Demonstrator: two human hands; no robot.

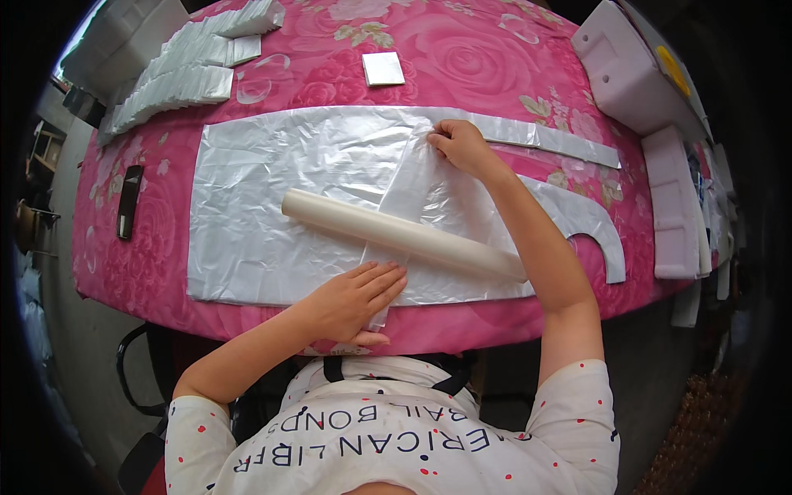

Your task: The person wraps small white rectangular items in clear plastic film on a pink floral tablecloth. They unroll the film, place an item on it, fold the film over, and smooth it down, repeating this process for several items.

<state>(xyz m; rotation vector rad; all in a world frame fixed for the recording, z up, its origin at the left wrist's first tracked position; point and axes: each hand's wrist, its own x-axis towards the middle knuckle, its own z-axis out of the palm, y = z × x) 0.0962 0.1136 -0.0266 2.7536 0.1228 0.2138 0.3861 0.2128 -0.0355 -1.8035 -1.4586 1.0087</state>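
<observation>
A white plastic film sheet (247,247), cut like a disposable apron with long strap-like ends at the right, lies spread on the table before me. My right hand (461,145) pinches the far edge of a folded-over part of the film (405,167) between thumb and fingers. My left hand (356,300) rests flat at the near edge, fingertips on the same fold and thumb spread, gripping nothing. Between the hands a cream-coloured tube (396,232) lies slantwise across the film. Its right end meets my right forearm in the view.
Rows of folded film packets (179,83) lie far left, near a white foam box (124,43). One folded square packet (383,68) lies far centre. A dark phone (129,202) rests at left. White foam boxes (637,68) line the right edge of the pink floral tablecloth (470,52).
</observation>
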